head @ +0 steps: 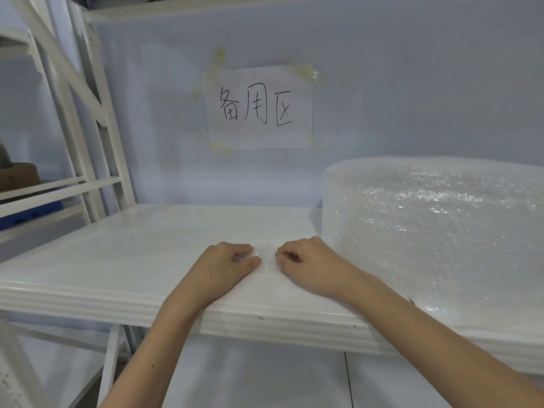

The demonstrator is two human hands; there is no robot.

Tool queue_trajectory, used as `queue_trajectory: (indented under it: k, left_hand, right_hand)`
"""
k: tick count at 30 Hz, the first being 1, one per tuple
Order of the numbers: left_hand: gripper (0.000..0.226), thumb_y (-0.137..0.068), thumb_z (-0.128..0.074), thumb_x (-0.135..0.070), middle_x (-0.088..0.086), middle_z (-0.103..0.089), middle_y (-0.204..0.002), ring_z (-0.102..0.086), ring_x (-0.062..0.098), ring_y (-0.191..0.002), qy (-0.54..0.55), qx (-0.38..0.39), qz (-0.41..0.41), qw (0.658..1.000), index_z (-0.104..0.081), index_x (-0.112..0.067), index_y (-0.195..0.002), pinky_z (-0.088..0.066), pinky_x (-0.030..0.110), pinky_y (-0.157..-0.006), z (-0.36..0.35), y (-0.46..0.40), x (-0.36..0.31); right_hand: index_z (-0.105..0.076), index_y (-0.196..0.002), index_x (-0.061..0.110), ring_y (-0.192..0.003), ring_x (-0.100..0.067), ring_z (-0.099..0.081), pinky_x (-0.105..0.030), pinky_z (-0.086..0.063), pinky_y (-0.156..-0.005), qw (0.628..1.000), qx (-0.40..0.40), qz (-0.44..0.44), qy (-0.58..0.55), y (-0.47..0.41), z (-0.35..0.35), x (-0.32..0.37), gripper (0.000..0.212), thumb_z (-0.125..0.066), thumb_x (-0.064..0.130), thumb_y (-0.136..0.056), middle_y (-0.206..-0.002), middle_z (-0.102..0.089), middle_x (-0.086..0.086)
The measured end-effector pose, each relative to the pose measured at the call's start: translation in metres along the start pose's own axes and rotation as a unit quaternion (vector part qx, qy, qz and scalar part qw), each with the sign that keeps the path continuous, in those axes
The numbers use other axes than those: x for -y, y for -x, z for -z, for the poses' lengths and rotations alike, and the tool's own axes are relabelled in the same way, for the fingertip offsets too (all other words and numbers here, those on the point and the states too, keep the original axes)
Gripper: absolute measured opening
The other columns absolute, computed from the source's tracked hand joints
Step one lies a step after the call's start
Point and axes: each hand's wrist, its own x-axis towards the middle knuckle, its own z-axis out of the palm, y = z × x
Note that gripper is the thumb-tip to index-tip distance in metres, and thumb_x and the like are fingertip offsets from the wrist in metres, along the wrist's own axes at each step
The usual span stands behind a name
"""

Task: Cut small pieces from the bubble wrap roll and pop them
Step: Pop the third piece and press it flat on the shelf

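Observation:
A small clear piece of bubble wrap (267, 257) lies flat on the white shelf (117, 248) between my two hands. My left hand (228, 262) rests on its left edge with fingers curled down onto it. My right hand (306, 262) presses its right edge, fingertips bent against the sheet. The large bubble wrap roll (435, 231) lies on the shelf just to the right of my right hand. No cutting tool shows.
A paper sign with handwritten characters (260, 108) is taped to the back wall. White rack posts (88, 119) and another shelf unit stand at the left. The shelf's front edge (235, 316) runs under my forearms.

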Motion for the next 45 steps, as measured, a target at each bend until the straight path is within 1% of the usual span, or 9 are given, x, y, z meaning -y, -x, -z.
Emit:
queue_trajectory:
  k: [4, 7, 9, 12, 19, 26, 32, 36, 45]
  left_hand:
    - [0.011, -0.089, -0.061, -0.044, -0.012, -0.054, -0.091, -0.05, 0.008, -0.082, 0.013, -0.002, 0.014, 1.0, -0.065, -0.039, -0.098, -0.039, 0.025, -0.077, -0.0002, 0.0004, -0.0029]
    - [0.026, -0.088, -0.061, -0.045, -0.011, -0.062, -0.106, -0.057, 0.01, -0.097, -0.007, -0.001, 0.026, 1.0, -0.066, -0.036, -0.112, -0.039, 0.024, -0.085, -0.0002, 0.0009, -0.0032]
    - [0.049, -0.088, -0.061, -0.044, -0.012, -0.06, -0.134, -0.055, 0.011, -0.122, -0.013, -0.004, 0.027, 1.0, -0.053, -0.033, -0.136, -0.04, 0.025, -0.097, 0.0006, 0.0007, -0.0014]
    - [0.058, -0.089, -0.058, -0.046, -0.014, -0.056, -0.14, -0.052, 0.013, -0.127, -0.008, 0.013, 0.007, 1.0, -0.035, -0.051, -0.142, -0.04, 0.031, -0.104, 0.0018, 0.0022, -0.0018]
    - [0.033, -0.092, -0.054, -0.042, -0.015, -0.049, -0.147, -0.045, 0.004, -0.134, -0.026, 0.033, -0.01, 0.999, -0.061, -0.049, -0.123, -0.035, 0.03, -0.11, -0.0012, -0.0011, 0.003]
    - [0.031, -0.091, -0.054, -0.042, -0.017, -0.048, -0.146, -0.042, 0.002, -0.135, -0.012, 0.037, -0.012, 0.999, -0.064, -0.049, -0.119, -0.033, 0.034, -0.113, -0.0013, -0.0026, 0.0027]
    - [0.032, -0.088, -0.053, -0.044, -0.018, -0.049, -0.145, -0.044, 0.001, -0.133, -0.015, 0.037, -0.005, 0.999, -0.064, -0.052, -0.117, -0.034, 0.037, -0.113, -0.0012, -0.0024, 0.0026]
    - [0.031, -0.089, -0.052, -0.044, -0.019, -0.05, -0.144, -0.044, 0.0, -0.133, -0.02, 0.033, -0.012, 0.999, -0.063, -0.054, -0.116, -0.035, 0.036, -0.112, -0.0019, -0.0012, 0.0019]
    - [0.035, -0.092, -0.052, -0.042, -0.015, -0.048, -0.147, -0.042, 0.003, -0.135, -0.019, 0.032, -0.013, 0.999, -0.06, -0.049, -0.125, -0.033, 0.034, -0.113, -0.0012, -0.0004, 0.0029]
  right_hand:
    - [-0.073, -0.105, 0.021, -0.086, -0.013, -0.066, -0.029, -0.055, -0.08, 1.0, 0.011, -0.01, 0.01, 0.0001, 0.0001, -0.0011, 0.032, -0.047, 0.031, -0.088, -0.095, -0.072, 0.003]
    - [-0.07, -0.113, 0.022, -0.095, -0.009, -0.063, -0.028, -0.052, -0.088, 1.0, 0.021, -0.007, 0.018, -0.0007, -0.0004, -0.0035, 0.038, -0.048, 0.037, -0.086, -0.108, -0.072, 0.001]
    - [-0.069, -0.114, 0.022, -0.097, -0.009, -0.062, -0.028, -0.052, -0.089, 1.0, 0.024, -0.005, 0.019, -0.001, -0.0002, -0.0042, 0.039, -0.048, 0.037, -0.086, -0.11, -0.071, 0.001]
    - [-0.068, -0.118, 0.02, -0.103, -0.011, -0.063, -0.029, -0.051, -0.091, 0.999, 0.023, -0.001, 0.022, -0.001, -0.0001, -0.0036, 0.039, -0.049, 0.035, -0.087, -0.112, -0.071, 0.001]
    - [-0.068, -0.118, 0.02, -0.102, -0.012, -0.064, -0.03, -0.052, -0.09, 1.0, 0.02, 0.0, 0.022, -0.0008, 0.0, -0.0035, 0.039, -0.049, 0.033, -0.087, -0.114, -0.071, 0.0]
    - [-0.068, -0.118, 0.019, -0.107, -0.012, -0.063, -0.03, -0.051, -0.092, 0.999, 0.03, 0.002, 0.023, -0.0012, -0.0005, -0.0052, 0.04, -0.049, 0.034, -0.087, -0.117, -0.07, 0.001]
    - [-0.066, -0.078, 0.024, -0.061, -0.001, -0.047, -0.023, -0.04, -0.065, 0.999, 0.023, 0.015, 0.017, -0.0016, -0.0016, -0.0058, 0.019, -0.051, 0.028, -0.088, -0.063, -0.048, 0.014]
    - [-0.051, -0.056, 0.029, -0.061, -0.016, -0.05, -0.033, -0.05, -0.066, 1.0, 0.02, 0.015, 0.015, 0.0, -0.0001, -0.0039, 0.031, -0.05, 0.027, -0.087, -0.057, -0.048, 0.005]
    - [-0.049, -0.065, 0.006, -0.056, -0.016, -0.035, -0.033, -0.035, -0.056, 0.999, 0.021, 0.023, 0.012, -0.0002, -0.0003, -0.004, 0.032, -0.047, 0.03, -0.087, -0.06, -0.041, -0.004]
